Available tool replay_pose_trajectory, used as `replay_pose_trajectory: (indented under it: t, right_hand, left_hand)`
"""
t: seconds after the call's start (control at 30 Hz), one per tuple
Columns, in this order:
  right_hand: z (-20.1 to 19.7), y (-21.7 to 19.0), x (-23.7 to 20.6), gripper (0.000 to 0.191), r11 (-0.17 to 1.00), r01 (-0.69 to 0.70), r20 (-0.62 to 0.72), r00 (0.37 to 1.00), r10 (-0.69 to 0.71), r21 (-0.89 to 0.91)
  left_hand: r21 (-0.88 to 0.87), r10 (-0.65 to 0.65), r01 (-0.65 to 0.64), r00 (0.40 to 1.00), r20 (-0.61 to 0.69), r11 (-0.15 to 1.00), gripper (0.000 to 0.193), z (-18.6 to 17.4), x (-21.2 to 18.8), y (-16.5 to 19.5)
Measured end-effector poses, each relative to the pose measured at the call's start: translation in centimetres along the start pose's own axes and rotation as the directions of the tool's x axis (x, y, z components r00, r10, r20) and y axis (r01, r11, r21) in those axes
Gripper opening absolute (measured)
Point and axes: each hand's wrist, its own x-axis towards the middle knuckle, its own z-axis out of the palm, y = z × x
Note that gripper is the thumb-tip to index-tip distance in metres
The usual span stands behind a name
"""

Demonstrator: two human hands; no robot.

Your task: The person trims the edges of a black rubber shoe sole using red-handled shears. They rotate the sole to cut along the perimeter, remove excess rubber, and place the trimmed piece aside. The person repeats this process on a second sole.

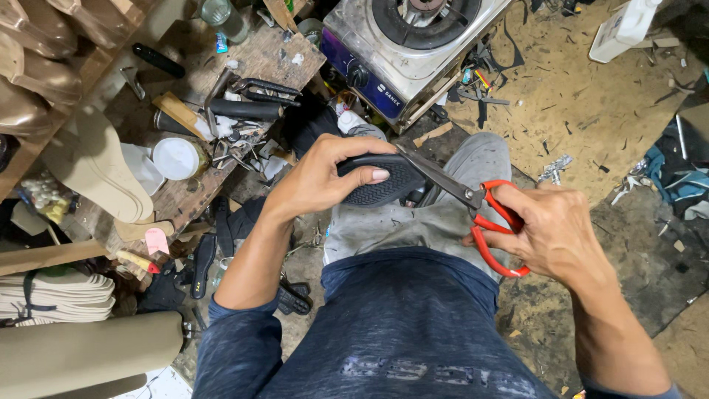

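My left hand (319, 177) grips a black textured rubber sole piece (380, 181) above my lap, thumb pressed on its patterned face. My right hand (555, 230) holds red-handled scissors (491, 216), fingers through the loops. The dark blades (436, 176) are closed against the upper right edge of the sole piece. Below both hands are my grey trousers (413, 222) and dark blue shirt (399, 325).
A cluttered wooden bench (277, 55) at upper left carries pliers, black handles and a white lid (176, 158). A steel gas stove (402, 44) stands ahead. Beige insoles (92, 166) and stacked soles lie left. Scraps litter the floor at right, with a white bottle (624, 29).
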Motion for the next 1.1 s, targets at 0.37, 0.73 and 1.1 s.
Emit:
replay_pose_trajectory:
  t: [0.37, 0.73, 1.1]
  right_hand:
    - [5.2, 1.4, -1.6, 0.030, 0.738, -0.285, -0.074, 0.908, 0.412, 0.611]
    - [6.7, -1.9, -1.4, 0.035, 0.741, -0.284, 0.025, 0.940, 0.340, 0.608]
    - [4.1, -5.8, 1.8, 0.062, 0.939, -0.152, -0.169, 0.963, 0.211, 0.309]
  left_hand:
    - [-0.326, -0.014, -0.539, 0.503, -0.864, 0.777, 0.026, -0.6, 1.9, -1.3]
    - [-0.799, -0.273, -0.293, 0.831, -0.484, 0.525, 0.047, 7.0, 1.5, -2.4]
    - [-0.802, -0.304, -0.382, 0.781, -0.546, 0.459, 0.055, 9.3, 1.7, -3.5]
